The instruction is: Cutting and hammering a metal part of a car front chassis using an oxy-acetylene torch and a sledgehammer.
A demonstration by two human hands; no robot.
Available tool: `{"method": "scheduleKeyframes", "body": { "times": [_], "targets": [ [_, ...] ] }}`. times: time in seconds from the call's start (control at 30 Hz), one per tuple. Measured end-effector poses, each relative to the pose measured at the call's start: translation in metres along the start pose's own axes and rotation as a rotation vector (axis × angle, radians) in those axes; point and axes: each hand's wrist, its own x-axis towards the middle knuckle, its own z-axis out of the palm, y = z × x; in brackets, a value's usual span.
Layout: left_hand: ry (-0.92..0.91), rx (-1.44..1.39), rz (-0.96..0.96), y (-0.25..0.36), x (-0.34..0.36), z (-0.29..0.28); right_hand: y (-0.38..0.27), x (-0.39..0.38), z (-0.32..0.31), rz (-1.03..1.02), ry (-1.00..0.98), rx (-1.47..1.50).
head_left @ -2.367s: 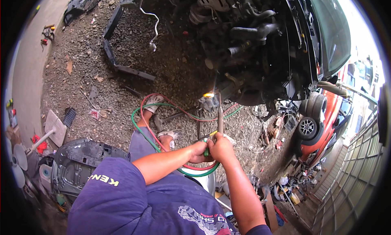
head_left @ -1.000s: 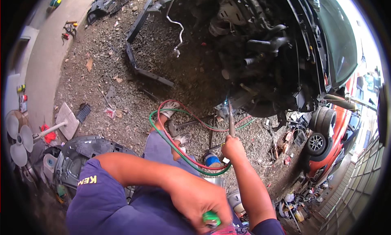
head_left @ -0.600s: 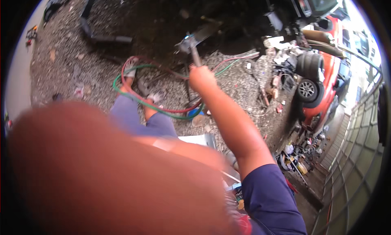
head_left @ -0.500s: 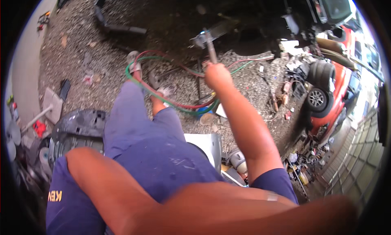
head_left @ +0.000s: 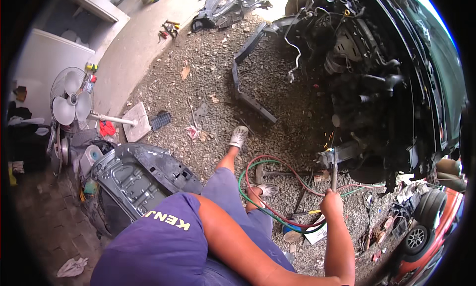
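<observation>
One head view, catalogued from the wearer's side, with clock directions read off the upright frame.

Item: right hand (head_left: 332,204), fingers clamped round the grip of a cutting torch (head_left: 334,177). We place the torch directly at twelve o'clock from that hand, its long axis lying six to twelve.

Item: metal beam (head_left: 347,152), dark, jutting from the black vehicle front (head_left: 382,112); its end lies at the torch's tip, its length running toward two or three o'clock. Orange sparks (head_left: 327,139) rise just above. We cannot tell whether the tip touches metal.

Item: left arm (head_left: 223,236), bare below the sleeve, slanting toward five o'clock. The left hand is out of sight, so we cannot tell its state; of the two, the right is plainly the nearer to the beam.

Item: red hose (head_left: 297,176) and green hose (head_left: 240,184), looped together at nine o'clock from the right hand, passing close by its wrist.

Edges and room: the vehicle bounds one to three o'clock. Toward ten and eleven we list gravel (head_left: 198,112), reaching past a bent bar (head_left: 255,106). A hammer (head_left: 260,174) lies inside the hose loop, a blue can (head_left: 291,234) at eight o'clock.
</observation>
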Motion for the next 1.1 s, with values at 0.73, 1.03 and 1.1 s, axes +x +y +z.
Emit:
{"method": "scheduleKeyframes", "body": {
  "times": [0.73, 1.03, 1.1],
  "targets": [
    [0.876, 0.849, -0.948, 0.020, -0.241, -0.288, -0.090, 0.017, -0.088, 0.095, -0.078, 0.071],
    [0.851, 1.062, -1.427, -0.082, -0.354, -0.316, -0.098, 0.008, -0.129, 0.122, -0.219, -0.071],
    [0.855, 1.056, -1.437, -0.093, -0.354, -0.317, -0.102, 0.013, -0.128, 0.113, -0.224, -0.092]
  ]
}}
